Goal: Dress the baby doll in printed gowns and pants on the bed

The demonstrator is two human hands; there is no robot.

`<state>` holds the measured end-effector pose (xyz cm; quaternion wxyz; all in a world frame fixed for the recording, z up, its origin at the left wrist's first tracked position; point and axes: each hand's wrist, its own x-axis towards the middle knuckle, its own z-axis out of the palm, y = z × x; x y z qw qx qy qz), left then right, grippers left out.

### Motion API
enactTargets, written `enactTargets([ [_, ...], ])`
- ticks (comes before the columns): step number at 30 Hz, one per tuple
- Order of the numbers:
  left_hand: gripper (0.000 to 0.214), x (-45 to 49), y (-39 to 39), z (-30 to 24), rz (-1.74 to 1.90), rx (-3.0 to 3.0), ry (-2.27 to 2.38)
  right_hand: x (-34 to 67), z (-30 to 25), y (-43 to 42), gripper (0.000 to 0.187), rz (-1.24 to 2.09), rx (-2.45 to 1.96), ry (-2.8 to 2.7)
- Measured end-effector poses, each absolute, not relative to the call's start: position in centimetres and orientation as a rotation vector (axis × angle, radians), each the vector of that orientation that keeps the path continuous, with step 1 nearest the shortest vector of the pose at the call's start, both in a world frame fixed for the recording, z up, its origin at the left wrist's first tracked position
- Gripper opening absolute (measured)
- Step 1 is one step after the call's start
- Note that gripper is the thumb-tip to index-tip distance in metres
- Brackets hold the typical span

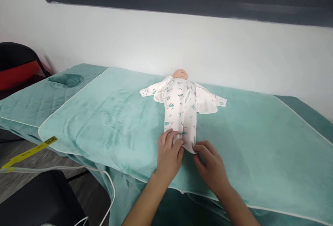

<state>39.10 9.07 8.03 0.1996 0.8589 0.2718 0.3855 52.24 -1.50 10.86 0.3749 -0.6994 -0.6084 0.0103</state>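
A baby doll point(180, 74) lies on its back on the green-covered bed, head toward the wall. It is dressed in white baby clothes; a wrap-style baby top point(207, 99) is spread with both sleeves out to the sides. Over the doll's body and legs lie white baby pants point(179, 104) with a small teal print. My left hand point(169, 155) is closed on the lower end of the leg on the left, fingers curled over the cloth. My right hand point(211, 163) pinches the bottom corner of the other leg. The doll's feet do not show.
The padded bed point(104, 122) runs along a white wall, with a face hole point(68, 80) at its left end. A black chair point(44, 201) and a pale cable point(109, 177) with a yellow tag point(31, 151) are at the front left. A red-and-black chair point(19, 73) stands farther back.
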Motion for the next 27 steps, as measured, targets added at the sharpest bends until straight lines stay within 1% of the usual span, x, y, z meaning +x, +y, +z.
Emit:
enactTargets([
  [3,0.016,38.9,9.2,7.8,1.084,2.349,0.735,53.7,12.3,-1.1,0.022,0.255,-1.712,-1.646],
  [5,0.015,38.9,9.1,7.8,1.082,2.330,0.721,55.8,13.4,0.6,0.024,0.291,-1.675,-1.562],
  [6,0.015,38.9,9.1,7.8,1.079,2.326,0.716,57.0,14.1,1.9,0.023,0.239,-1.683,-1.469],
  [9,0.016,39.0,9.1,7.8,1.059,2.326,0.716,61.1,16.3,8.2,0.019,0.140,-1.849,-1.304],
  [11,0.018,39.0,9.2,7.8,1.055,2.331,0.714,63.3,17.8,13.4,0.020,0.113,-1.925,-1.310],
  [15,0.022,39.0,9.4,7.5,1.061,2.339,0.695,66.1,19.8,22.7,0.026,0.162,-2.026,-1.457],
  [17,0.023,38.9,9.5,7.4,1.057,2.325,0.704,67.0,20.3,25.7,0.021,0.215,-2.059,-1.517],
  [19,0.022,38.9,9.5,7.3,1.060,2.308,0.718,68.0,20.6,27.4,0.012,0.291,-2.098,-1.564],
  [20,0.022,38.9,9.5,7.3,1.064,2.301,0.722,68.4,20.6,27.8,0.010,0.333,-2.120,-1.571],
  [22,0.020,39.0,9.5,7.3,1.071,2.291,0.725,69.1,20.7,28.4,0.017,0.363,-2.173,-1.617],
  [24,0.019,39.1,9.5,7.4,1.081,2.281,0.728,69.4,20.7,28.7,0.018,0.273,-2.206,-1.758],
  [27,0.021,39.2,9.5,7.5,1.089,2.272,0.738,68.9,20.4,29.1,0.008,0.093,-2.174,-1.999],
])
